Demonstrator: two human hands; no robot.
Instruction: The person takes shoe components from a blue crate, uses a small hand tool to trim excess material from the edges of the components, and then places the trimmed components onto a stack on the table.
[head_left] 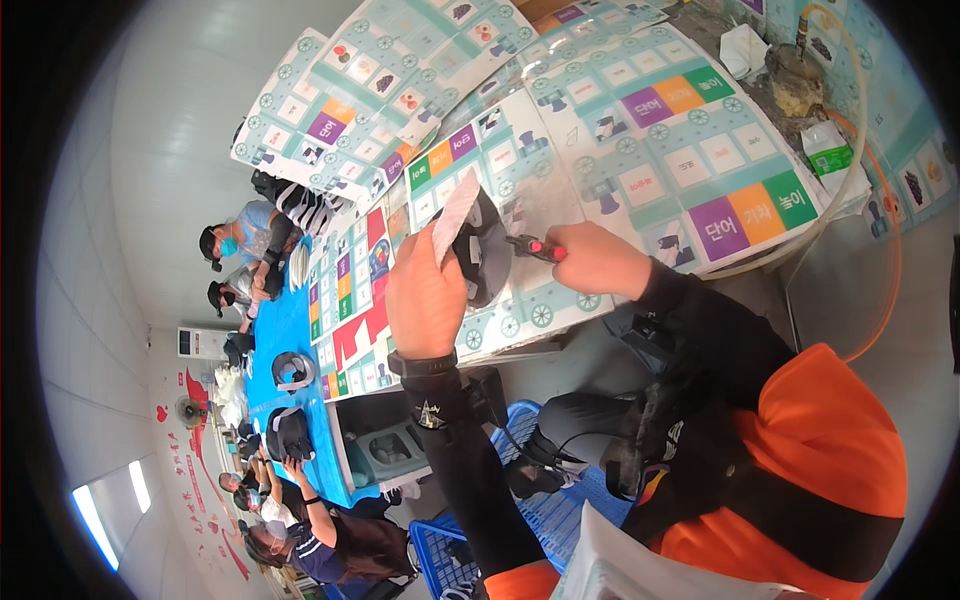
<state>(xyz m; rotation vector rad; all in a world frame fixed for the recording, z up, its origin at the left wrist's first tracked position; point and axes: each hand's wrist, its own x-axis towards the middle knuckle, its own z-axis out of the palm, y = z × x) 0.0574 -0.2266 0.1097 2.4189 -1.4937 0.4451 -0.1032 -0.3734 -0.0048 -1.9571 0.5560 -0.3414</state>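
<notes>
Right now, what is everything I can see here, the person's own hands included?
Pale grey flat card: one, pinched in the left hand.
Dark rounded helmet-like shell: one, black, behind the card.
Black tool with red tip: one, in the right hand.
Colourful printed play mats: several, teal, covering the table.
Blue plastic crate: one, by the legs.
Other people: several, along the blue table.
Left hand: fingers closed on the card.
Right hand: gripping the tool.

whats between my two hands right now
In the head view, a dark rounded helmet-like piece sits between the left hand, holding a white card, and the right hand, gripping a red-tipped tool.
</notes>
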